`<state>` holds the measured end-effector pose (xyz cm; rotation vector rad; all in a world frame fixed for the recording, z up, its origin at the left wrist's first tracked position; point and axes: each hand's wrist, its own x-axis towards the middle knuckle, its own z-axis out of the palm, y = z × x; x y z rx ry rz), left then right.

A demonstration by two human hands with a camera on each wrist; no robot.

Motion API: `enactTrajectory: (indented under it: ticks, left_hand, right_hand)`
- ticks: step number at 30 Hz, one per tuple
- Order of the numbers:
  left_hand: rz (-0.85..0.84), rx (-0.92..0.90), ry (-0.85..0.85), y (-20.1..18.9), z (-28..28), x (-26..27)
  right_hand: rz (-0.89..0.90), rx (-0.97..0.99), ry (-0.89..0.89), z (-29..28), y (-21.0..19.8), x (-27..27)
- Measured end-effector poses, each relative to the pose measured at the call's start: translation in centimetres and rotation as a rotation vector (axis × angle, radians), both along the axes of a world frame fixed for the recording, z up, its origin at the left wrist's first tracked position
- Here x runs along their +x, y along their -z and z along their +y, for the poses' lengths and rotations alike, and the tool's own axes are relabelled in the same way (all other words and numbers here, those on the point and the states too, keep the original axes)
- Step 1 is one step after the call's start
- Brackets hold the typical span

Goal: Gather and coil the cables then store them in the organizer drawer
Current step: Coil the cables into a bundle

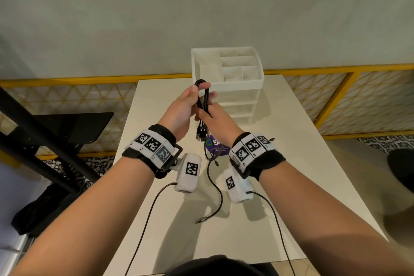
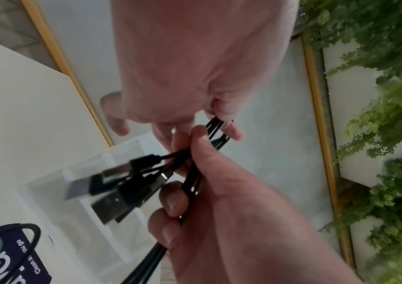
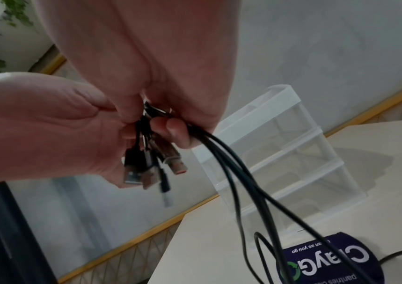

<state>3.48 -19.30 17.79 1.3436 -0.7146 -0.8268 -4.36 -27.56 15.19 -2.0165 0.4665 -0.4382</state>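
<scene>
A bundle of black cables (image 1: 202, 96) is folded into a long loop, held up over the white table (image 1: 280, 186) in front of the white organizer (image 1: 237, 87). My left hand (image 1: 194, 97) pinches the loop's top between thumb and fingers. Just below, my right hand (image 1: 210, 116) grips the strands, fingers curled round them (image 3: 170, 132). Several plugs (image 1: 200, 135) hang under the hands, and show close up in the left wrist view (image 2: 112, 190). One cable tail (image 1: 215, 188) trails down onto the table, ending in a metal plug (image 1: 201, 220). The organizer's drawers look pushed in.
A round purple sticker (image 1: 214, 145) lies on the table under the hands. The organizer's open top tray (image 1: 226, 63) has several compartments. A yellow-framed lattice rail (image 1: 336, 96) runs behind the table. A black stand (image 1: 74, 127) is at the left. Green plants (image 2: 377, 115) hang nearby.
</scene>
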Motion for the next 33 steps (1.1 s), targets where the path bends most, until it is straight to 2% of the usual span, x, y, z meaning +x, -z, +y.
enactTrajectory:
  ticks: [3,5,11,15,18,20,23,26,28,31,33]
  left_hand:
    - [0.015,-0.015,-0.016,-0.1,-0.3,0.1]
    - [0.082,-0.058,-0.030,-0.3,-0.8,0.3]
    - [0.231,-0.198,-0.061,-0.3,-1.4,1.2]
    - [0.264,-0.189,-0.161,-0.4,-1.4,1.1]
    - [0.163,-0.035,-0.197,-0.5,-1.3,0.9]
    - [0.051,0.043,-0.138,-0.2,-1.0,0.6]
    - [0.002,0.055,-0.023,0.2,-0.6,0.6]
    - [0.009,0.053,-0.037,0.1,-0.9,1.0]
    - [0.047,0.023,-0.079,-0.4,-1.1,1.4]
    - [0.228,-0.112,-0.129,-1.2,-0.9,2.3]
    - [0.266,-0.153,-0.173,-1.8,-0.7,2.9]
  right_hand:
    - [0.064,0.050,-0.036,0.4,-0.1,-0.2]
    - [0.115,0.012,-0.066,0.6,0.1,-0.1]
    - [0.150,0.112,-0.117,0.6,-0.6,-0.4]
    - [0.150,0.135,-0.115,0.9,-0.7,0.4]
    - [0.121,0.130,-0.064,1.1,-0.7,0.5]
    - [0.095,0.107,-0.060,1.3,-0.9,0.5]
    - [0.110,0.070,-0.072,1.4,-1.0,0.7]
    - [0.103,0.102,-0.076,1.3,-0.9,0.4]
    - [0.105,0.093,-0.082,1.1,-0.6,-0.2]
    - [0.171,0.115,-0.042,0.6,1.1,-1.1]
    - [0.214,0.126,-0.019,0.5,2.5,-1.6]
